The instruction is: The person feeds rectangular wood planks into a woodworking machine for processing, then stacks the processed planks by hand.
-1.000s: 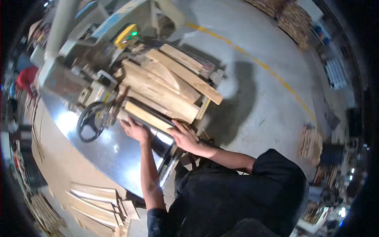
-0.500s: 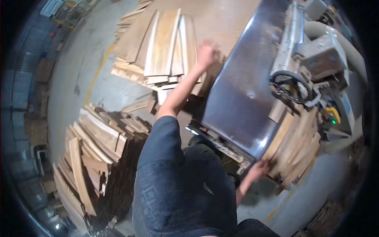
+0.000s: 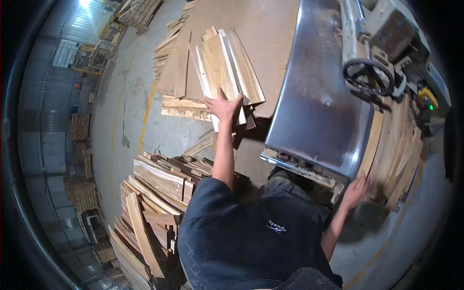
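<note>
On the table [image 3: 263, 38], planks [image 3: 216, 63] lie under splayed left hand [image 3: 223, 107]; right hand's [image 3: 356, 191] grip unclear.

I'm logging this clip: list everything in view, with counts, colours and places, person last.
Brown sheet surface: one, brown, top centre
Loose boards: several, pale to brown, on that surface
Metal table: one, dark, right of centre
Handwheel: one, black, upper right
Machine: one, mostly grey, upper right
Box with green light: one, yellow, far right
Tan boards: several, tan, right of metal table
Floor pile: many boards, mixed browns, lower left
Distant stacks: several, brown, far left
Left hand: one, bare, at loose boards
Right hand: one, bare, by metal table's near corner
</note>
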Motion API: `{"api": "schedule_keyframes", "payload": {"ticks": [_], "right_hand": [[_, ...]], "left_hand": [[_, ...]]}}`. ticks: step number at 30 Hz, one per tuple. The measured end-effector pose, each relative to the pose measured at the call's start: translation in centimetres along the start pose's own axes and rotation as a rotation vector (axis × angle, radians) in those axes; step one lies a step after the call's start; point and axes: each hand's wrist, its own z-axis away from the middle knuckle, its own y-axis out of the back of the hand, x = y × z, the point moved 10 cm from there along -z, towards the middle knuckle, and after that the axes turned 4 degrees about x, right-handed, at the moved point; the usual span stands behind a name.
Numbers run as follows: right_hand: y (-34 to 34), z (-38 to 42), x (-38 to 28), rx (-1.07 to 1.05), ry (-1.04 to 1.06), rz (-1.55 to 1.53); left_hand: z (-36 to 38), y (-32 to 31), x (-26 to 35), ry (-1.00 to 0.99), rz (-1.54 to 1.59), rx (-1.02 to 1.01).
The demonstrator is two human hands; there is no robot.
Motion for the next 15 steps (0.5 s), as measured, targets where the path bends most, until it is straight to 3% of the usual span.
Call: {"api": "schedule_keyframes", "payload": {"ticks": [6, 11, 12, 15], "right_hand": [[-0.7, 0.5, 1.4, -0.078, -0.138, -0.020], [-1.0, 1.8, 2.2, -0.070, -0.150, -0.022], [-0.8, 1.5, 2.2, -0.097, -0.178, -0.077], [0.8, 0.9, 2.1, -0.021, -0.195, -0.106]], "left_hand": [[16.3, 2.9, 4.0, -0.246, 0.015, 0.076], [32.3, 1.3, 9.0, -0.517, 0.127, -0.129], [34.4, 1.9, 10.7, -0.509, 0.136, -0.206], [38.7, 1.7, 14.0, -0.770, 0.192, -0.242]]}}
